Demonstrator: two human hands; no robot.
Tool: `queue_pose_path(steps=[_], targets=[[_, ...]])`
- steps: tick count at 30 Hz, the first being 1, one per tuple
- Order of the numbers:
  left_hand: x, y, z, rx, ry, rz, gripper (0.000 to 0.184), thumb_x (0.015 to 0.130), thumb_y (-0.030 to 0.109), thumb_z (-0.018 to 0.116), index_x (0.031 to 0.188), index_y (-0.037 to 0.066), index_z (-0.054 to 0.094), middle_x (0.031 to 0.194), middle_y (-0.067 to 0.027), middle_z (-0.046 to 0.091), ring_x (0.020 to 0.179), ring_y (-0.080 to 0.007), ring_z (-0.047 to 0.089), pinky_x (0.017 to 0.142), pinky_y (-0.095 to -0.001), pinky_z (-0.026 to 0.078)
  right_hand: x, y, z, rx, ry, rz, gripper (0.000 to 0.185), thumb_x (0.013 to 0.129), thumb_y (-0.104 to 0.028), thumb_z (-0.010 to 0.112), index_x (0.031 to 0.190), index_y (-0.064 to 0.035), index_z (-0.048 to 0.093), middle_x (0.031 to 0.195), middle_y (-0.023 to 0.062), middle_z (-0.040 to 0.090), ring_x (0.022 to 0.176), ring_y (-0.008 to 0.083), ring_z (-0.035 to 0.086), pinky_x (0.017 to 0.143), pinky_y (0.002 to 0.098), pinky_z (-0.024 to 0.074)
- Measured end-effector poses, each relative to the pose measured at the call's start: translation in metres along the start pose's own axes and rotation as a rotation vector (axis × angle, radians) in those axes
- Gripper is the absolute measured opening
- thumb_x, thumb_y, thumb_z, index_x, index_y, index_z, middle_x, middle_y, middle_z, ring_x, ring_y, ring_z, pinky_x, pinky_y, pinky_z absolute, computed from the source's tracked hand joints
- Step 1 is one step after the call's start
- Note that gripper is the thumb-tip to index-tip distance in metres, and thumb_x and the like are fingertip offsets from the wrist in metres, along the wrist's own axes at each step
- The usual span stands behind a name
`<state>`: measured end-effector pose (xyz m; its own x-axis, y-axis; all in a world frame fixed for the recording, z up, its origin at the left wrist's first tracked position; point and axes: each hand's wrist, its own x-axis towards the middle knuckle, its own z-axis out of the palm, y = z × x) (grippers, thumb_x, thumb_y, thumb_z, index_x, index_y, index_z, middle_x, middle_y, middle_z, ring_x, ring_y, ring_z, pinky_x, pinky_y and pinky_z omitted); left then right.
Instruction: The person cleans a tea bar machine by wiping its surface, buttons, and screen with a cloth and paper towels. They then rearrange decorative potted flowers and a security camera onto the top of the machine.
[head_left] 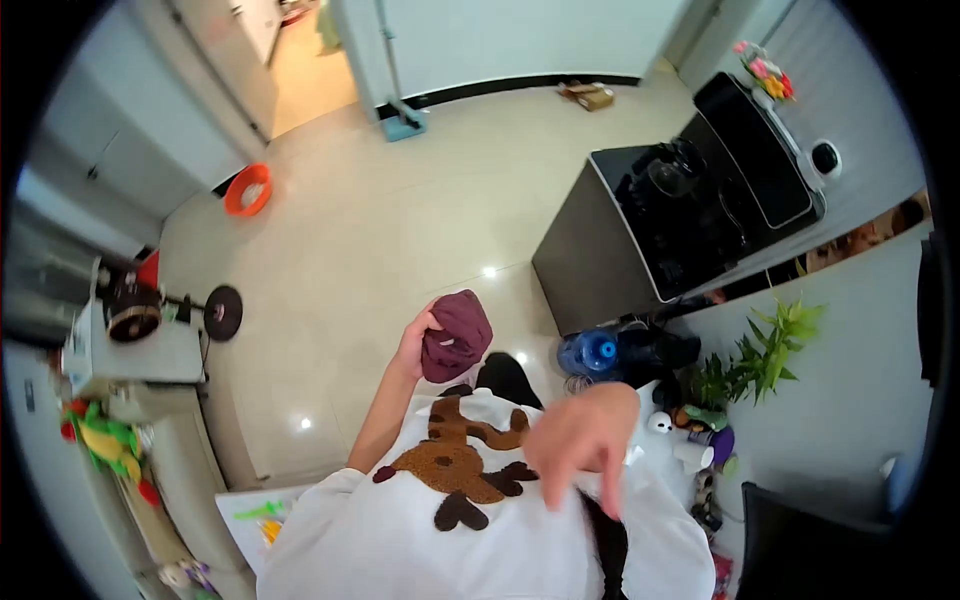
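Observation:
My left hand is closed on a bunched maroon cloth, held out in front of my body above the tiled floor. The cloth is folded into a rounded bundle, and I cannot make out what kind of item it is. Close to my chest, on the right, hangs my right hand, slightly blurred. Its fingers point down and look apart, with nothing visible in them. Below both hands is my white top with a brown animal patch. A black strap or cord runs down beneath the right hand.
A dark cabinet stands ahead right, with a blue water bottle and green plant nearby. An orange basin, a fan and a sofa are left. A dustpan stands by the far wall.

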<state>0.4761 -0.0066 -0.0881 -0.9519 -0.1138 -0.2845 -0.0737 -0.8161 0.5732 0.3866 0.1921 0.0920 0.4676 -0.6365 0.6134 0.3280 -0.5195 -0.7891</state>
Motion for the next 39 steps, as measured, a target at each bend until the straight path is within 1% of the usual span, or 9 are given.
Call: queue_pose_path(steps=[9, 12, 15, 22, 24, 32, 34, 36, 39], targets=[[0.184, 0.046, 0.038, 0.091, -0.144, -0.194, 0.048, 0.070, 0.008, 0.043, 0.117, -0.002, 0.044, 0.108, -0.0148, 0.054, 0.098, -0.0242, 0.055, 0.090, -0.0356, 0.045, -0.026, -0.047, -0.129, -0.377, -0.097, -0.284, 0.023, 0.089, -0.018, 0.053, 0.098, 0.0034, 0.057, 0.069, 0.0071, 0.045, 0.057, 0.0204, 0.048, 0.049, 0.0295, 0.0360], [0.244, 0.065, 0.063, 0.100, -0.128, -0.211, 0.048, 0.070, 0.009, 0.043, 0.116, -0.003, 0.044, 0.108, -0.0165, 0.054, 0.098, -0.0264, 0.056, 0.090, -0.0374, 0.045, -0.041, -0.067, -0.193, -0.550, -0.107, -0.255, 0.020, 0.086, -0.022, 0.058, 0.092, -0.0035, 0.058, 0.070, 0.0071, 0.049, 0.059, 0.0227, 0.045, 0.049, 0.0288, 0.0362], [0.304, 0.077, 0.077, 0.130, -0.141, -0.196, 0.047, 0.070, 0.011, 0.043, 0.115, -0.003, 0.044, 0.106, -0.0178, 0.054, 0.097, -0.0275, 0.056, 0.087, -0.0401, 0.046, -0.049, -0.086, -0.248, -0.733, 0.199, -0.242, 0.014, 0.087, -0.015, 0.054, 0.085, -0.0019, 0.059, 0.067, 0.0065, 0.043, 0.057, 0.0216, 0.042, 0.045, 0.0311, 0.0337], [0.425, 0.100, 0.103, 0.162, -0.215, -0.320, 0.047, 0.069, 0.010, 0.042, 0.114, -0.004, 0.045, 0.104, -0.0154, 0.055, 0.094, -0.0246, 0.057, 0.087, -0.0362, 0.046, -0.080, -0.106, -0.338, -0.912, 0.422, -0.192, 0.013, 0.085, -0.012, 0.054, 0.086, 0.0011, 0.056, 0.070, 0.0070, 0.043, 0.058, 0.0225, 0.043, 0.047, 0.0302, 0.0365], [0.463, 0.096, 0.108, 0.221, -0.246, -0.376, 0.045, 0.069, 0.007, 0.043, 0.113, -0.003, 0.046, 0.102, -0.0133, 0.056, 0.091, -0.0207, 0.057, 0.083, -0.0332, 0.047, -0.087, -0.111, -0.354, -0.881, 0.367, -0.122, 0.010, 0.080, -0.001, 0.054, 0.085, 0.0066, 0.058, 0.071, 0.0110, 0.051, 0.054, 0.0199, 0.046, 0.043, 0.0266, 0.0347], [0.629, 0.087, 0.153, 0.512, -0.800, -0.779, 0.046, 0.072, 0.007, 0.047, 0.118, -0.001, 0.045, 0.100, -0.0086, 0.057, 0.092, -0.0121, 0.054, 0.081, -0.0253, 0.045, -0.109, -0.133, -0.417, -1.432, 0.688, 0.045, 0.015, 0.083, -0.004, 0.052, 0.089, 0.0090, 0.057, 0.067, 0.0112, 0.048, 0.052, 0.0185, 0.043, 0.043, 0.0252, 0.0333], [0.651, 0.082, 0.170, 0.568, -0.896, -0.881, 0.047, 0.075, 0.009, 0.050, 0.121, -0.001, 0.044, 0.100, -0.0077, 0.057, 0.093, -0.0109, 0.054, 0.081, -0.0244, 0.045, -0.111, -0.135, -0.411, -1.342, 0.568, -0.059, 0.011, 0.081, -0.007, 0.054, 0.085, 0.0018, 0.059, 0.069, 0.0073, 0.046, 0.060, 0.0187, 0.044, 0.052, 0.0262, 0.0358], [0.657, 0.082, 0.199, 0.666, -0.922, -0.951, 0.035, 0.066, 0.009, 0.048, 0.099, 0.002, 0.050, 0.090, -0.0074, 0.058, 0.084, -0.0155, 0.058, 0.077, -0.0275, 0.048, -0.100, -0.137, -0.410, -1.326, 0.528, -0.066, 0.013, 0.083, -0.009, 0.052, 0.089, 0.0009, 0.058, 0.075, 0.0083, 0.047, 0.066, 0.0203, 0.045, 0.057, 0.0277, 0.0364], [0.663, 0.066, 0.211, 0.681, -1.027, -1.104, 0.038, 0.065, 0.009, 0.047, 0.102, 0.001, 0.050, 0.092, -0.0080, 0.058, 0.085, -0.0159, 0.059, 0.079, -0.0275, 0.048, -0.080, -0.140, -0.414, -1.328, 0.529, -0.061, 0.016, 0.086, -0.011, 0.048, 0.094, -0.0006, 0.057, 0.084, 0.0098, 0.048, 0.074, 0.0226, 0.047, 0.064, 0.0301, 0.0372]])
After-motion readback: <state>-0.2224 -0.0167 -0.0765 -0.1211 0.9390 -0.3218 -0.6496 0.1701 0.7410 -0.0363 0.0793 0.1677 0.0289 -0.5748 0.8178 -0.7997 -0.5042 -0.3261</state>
